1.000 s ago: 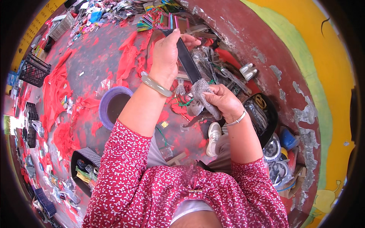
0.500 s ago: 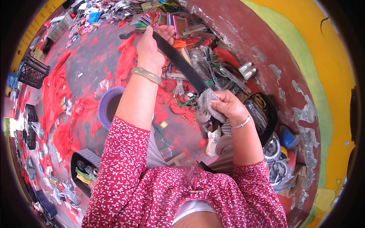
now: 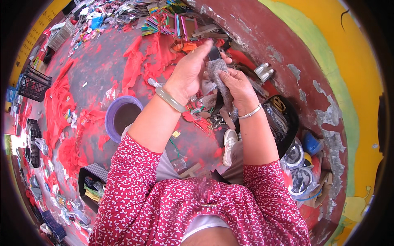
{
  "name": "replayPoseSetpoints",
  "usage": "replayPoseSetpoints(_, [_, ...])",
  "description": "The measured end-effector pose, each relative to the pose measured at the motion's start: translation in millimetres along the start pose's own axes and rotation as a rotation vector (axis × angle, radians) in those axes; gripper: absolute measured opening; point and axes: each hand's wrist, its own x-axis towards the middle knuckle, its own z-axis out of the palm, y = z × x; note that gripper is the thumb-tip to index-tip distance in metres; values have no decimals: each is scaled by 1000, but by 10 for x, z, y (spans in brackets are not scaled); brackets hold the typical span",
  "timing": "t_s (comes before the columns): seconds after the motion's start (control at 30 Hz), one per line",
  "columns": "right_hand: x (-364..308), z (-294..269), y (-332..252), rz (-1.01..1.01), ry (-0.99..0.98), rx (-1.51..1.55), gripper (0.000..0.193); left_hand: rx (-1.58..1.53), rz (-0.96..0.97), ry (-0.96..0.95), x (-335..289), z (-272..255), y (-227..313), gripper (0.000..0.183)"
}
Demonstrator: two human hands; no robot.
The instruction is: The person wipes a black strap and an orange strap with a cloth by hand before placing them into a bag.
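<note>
In front of my body, a grey fuzzy cloth [image 3: 221, 76] is wrapped around a long black strap [image 3: 214, 53]. My right hand [image 3: 241, 87] pinches the cloth, thumb on top. Just left of it, my left hand [image 3: 192, 70] has the upper part of the strap between its thumb and fingers, close against the cloth. The strap's lower part hangs below the cloth, partly hidden by it. A pale bangle [image 3: 170, 99] circles my left wrist and a thin silver one [image 3: 250, 112] my right.
A purple bucket [image 3: 110, 125] stands left of my legs. Black bins [image 3: 292, 129] flank me, the right one holding cords. Red cloth scraps [image 3: 59, 98] litter the floor. Beyond my hands lie coloured strips [image 3: 154, 26]; a peeling wall [image 3: 303, 69] runs along the right.
My left hand has moved right and nearer, up to the cloth. My right hand has gone up and slightly left with the cloth. The strap, stretched between them before, now hangs down.
</note>
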Motion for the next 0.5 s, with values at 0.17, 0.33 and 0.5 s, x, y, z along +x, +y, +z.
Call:
replayPoseSetpoints(0.17, [32,-14,62,-15,-58,-30,18,-34,-41,66,15,-36,-68,39])
replayPoseSetpoints(0.33, [4,21,14,81,-101,37,17,75,92,137,-4,-16,11,34])
replayPoseSetpoints(0.5, [-51,81,104,77,-168,112,15,79,211,213,-21,-25,78,32])
